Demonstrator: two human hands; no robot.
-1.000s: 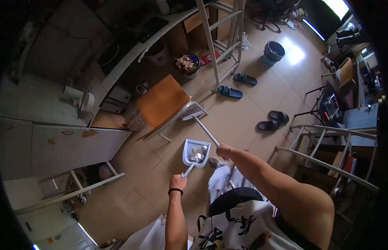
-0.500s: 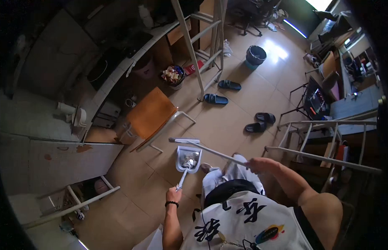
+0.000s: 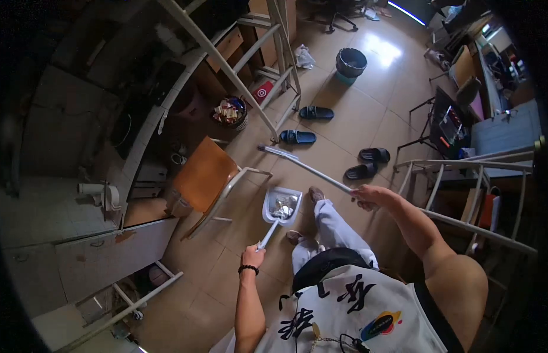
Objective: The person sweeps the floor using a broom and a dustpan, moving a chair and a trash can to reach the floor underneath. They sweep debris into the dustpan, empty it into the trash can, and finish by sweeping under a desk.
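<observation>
My left hand (image 3: 252, 256) grips the handle of a pale dustpan (image 3: 282, 205) held out in front of me; crumpled rubbish lies in its pan. My right hand (image 3: 368, 196) is closed around the white stick of a broom (image 3: 303, 167), whose head points away to the left, lifted off the floor near the slippers. Both arms are stretched forward above the tiled floor (image 3: 356, 117). One of my feet steps forward just right of the dustpan.
An orange chair (image 3: 204, 175) stands left of the dustpan. A white ladder frame (image 3: 244, 76) leans beyond it. Dark slippers (image 3: 297, 137) lie scattered on the tiles, a full waste basket (image 3: 230, 113) and a dark bucket (image 3: 350, 62) farther off. Metal rails (image 3: 462, 223) stand at my right.
I have stepped forward and the view has swung. The broom has lifted away from the dustpan and its head now points farther off, toward the slippers. The dustpan stays in my left hand.
</observation>
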